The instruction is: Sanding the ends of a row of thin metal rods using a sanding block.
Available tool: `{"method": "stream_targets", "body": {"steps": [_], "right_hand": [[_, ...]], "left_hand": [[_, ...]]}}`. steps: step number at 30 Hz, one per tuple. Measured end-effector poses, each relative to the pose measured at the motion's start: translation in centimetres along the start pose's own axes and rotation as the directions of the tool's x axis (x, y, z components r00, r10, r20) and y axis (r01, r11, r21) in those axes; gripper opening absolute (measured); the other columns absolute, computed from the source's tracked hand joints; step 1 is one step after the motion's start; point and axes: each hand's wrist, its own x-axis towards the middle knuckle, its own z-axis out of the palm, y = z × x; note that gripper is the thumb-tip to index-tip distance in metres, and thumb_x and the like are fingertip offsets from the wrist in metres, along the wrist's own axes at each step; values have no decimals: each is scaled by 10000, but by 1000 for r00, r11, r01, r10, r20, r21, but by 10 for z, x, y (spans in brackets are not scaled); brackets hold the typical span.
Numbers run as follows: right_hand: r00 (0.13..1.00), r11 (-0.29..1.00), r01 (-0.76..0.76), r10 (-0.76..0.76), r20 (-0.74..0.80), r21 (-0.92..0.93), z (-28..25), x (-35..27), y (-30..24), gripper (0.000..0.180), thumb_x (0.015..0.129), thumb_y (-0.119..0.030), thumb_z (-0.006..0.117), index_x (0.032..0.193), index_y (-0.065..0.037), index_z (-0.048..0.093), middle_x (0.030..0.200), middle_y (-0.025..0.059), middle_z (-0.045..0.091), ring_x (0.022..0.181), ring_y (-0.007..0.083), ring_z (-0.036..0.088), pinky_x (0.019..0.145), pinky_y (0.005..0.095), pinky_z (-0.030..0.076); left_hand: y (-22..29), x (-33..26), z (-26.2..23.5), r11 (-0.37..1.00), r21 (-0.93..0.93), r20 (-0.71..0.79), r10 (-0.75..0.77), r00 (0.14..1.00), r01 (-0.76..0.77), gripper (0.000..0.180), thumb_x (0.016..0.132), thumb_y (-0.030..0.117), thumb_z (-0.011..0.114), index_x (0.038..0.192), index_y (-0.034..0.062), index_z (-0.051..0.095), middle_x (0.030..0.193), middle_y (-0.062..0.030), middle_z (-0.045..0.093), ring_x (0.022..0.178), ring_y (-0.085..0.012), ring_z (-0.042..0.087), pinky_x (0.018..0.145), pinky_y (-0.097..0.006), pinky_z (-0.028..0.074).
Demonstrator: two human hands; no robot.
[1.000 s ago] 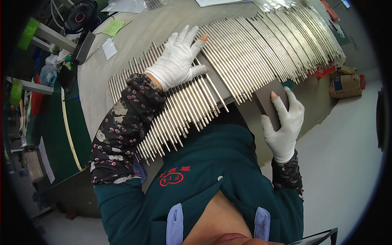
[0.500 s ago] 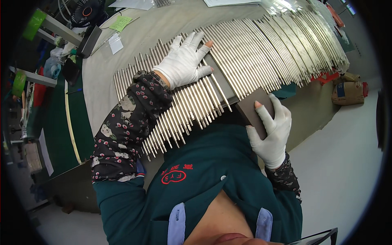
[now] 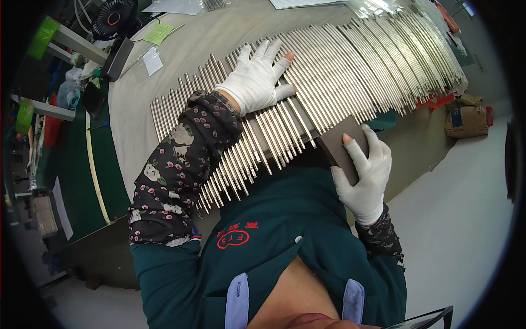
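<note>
A row of metal rods [image 3: 329,71] lies side by side across the worktop [image 3: 181,71]. The left hand [image 3: 257,82] rests flat on the rods; the right hand [image 3: 364,175] grips a board [image 3: 342,145] at the near edge. A fan [image 3: 114,16] stands far left.

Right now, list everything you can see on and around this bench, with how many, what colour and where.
Metal rods: too many to count, silver, laid side by side in a long row across the table.
Flat board: one, dark brown, under the rods at the near edge.
Table: one, beige top.
Fan: one, black, far left corner.
Sticky note: one, yellow-green, beside the fan.
Small bag: one, clear, near the note.
Cardboard box: one, brown, on the floor at right.
Green mat: one, on the left side bench.
Left hand: white glove, spread flat on the rods.
Right hand: white glove, gripping the board's edge.
</note>
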Motion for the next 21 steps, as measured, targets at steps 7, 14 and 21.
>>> {"method": "stream_targets", "body": {"steps": [7,14,21], "right_hand": [[1000,1000,-13,12,-9,-13,1,-2,3,627,610,-195,756,1209,-147,577,1291,206,459,1057,344,468,902,436,380],[1000,1000,15,-15,-5,1,4,1,-2,638,597,-201,765,1205,-148,579,1291,209,458,1058,342,469,894,431,380],[1000,1000,27,-27,-1,-5,7,6,-10,620,611,-216,757,1202,-156,580,1296,218,451,1046,340,481,880,424,381]], "left_hand": [[-1,-3,2,999,-30,-34,21,999,-22,758,909,573,424,1459,67,297,1489,-273,229,1395,-403,216,1123,-553,153],[-5,-14,-2,1000,-13,-15,23,1000,-23,786,901,588,424,1460,52,285,1489,-280,225,1396,-409,210,1122,-553,152],[-10,-20,3,999,-11,-65,46,997,-46,764,906,564,429,1451,44,299,1475,-282,253,1381,-419,239,1119,-554,161]]}}
